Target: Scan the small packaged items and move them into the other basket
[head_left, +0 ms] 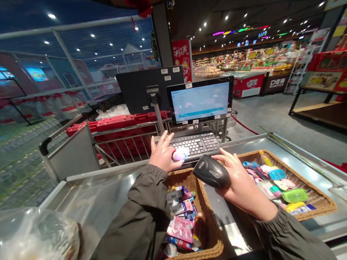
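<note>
My right hand (241, 183) grips a black barcode scanner (211, 171) over the gap between two wicker baskets. My left hand (163, 153) is closed on a small white and pink packet (181, 153), held just in front of the keyboard (196, 144). The scanner's head points toward the packet. Behind the keyboard a till screen (201, 101) glows white and blue.
The left wicker basket (211, 231) holds several small packets; the right wicker basket (320, 202) holds coloured items. A clear bag of goods (25, 259) lies on the steel counter (97, 192) at left. Red crates (118, 122) and a metal trolley stand behind; shop shelves at right.
</note>
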The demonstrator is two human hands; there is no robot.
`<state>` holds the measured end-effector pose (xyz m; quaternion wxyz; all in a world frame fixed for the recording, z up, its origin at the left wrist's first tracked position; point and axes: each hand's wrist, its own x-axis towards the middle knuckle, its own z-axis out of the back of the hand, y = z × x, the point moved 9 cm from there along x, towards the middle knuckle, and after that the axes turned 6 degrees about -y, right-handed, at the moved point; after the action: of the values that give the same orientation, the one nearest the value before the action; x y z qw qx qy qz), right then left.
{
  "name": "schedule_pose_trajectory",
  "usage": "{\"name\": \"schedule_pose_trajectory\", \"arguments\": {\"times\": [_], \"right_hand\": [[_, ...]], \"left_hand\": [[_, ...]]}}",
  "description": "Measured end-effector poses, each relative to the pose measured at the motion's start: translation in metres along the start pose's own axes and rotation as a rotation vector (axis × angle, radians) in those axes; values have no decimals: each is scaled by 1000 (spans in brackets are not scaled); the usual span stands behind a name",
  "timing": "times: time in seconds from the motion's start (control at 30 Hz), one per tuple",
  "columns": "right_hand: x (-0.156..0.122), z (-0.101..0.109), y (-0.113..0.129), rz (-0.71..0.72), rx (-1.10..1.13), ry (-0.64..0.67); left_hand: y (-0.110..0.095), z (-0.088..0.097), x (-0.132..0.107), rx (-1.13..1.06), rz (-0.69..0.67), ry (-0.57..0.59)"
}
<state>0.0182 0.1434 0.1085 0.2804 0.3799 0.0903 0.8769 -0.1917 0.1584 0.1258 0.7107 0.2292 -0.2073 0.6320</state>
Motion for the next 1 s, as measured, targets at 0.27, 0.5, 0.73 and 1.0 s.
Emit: {"name": "schedule_pose_trajectory", "arguments": {"times": [0.27,0.5,0.73,1.0], "right_hand": [[0,-6,9,4,-2,14],[0,-11,12,-7,0,19],[0,-24,10,20,-10,53],[-1,-43,13,21,-12,89]], "left_hand": [[9,5,-8,-4,20,-7],[16,5,-19,0,33,9],[23,1,-36,4,71,56],[32,-11,-66,5,91,129]]}}
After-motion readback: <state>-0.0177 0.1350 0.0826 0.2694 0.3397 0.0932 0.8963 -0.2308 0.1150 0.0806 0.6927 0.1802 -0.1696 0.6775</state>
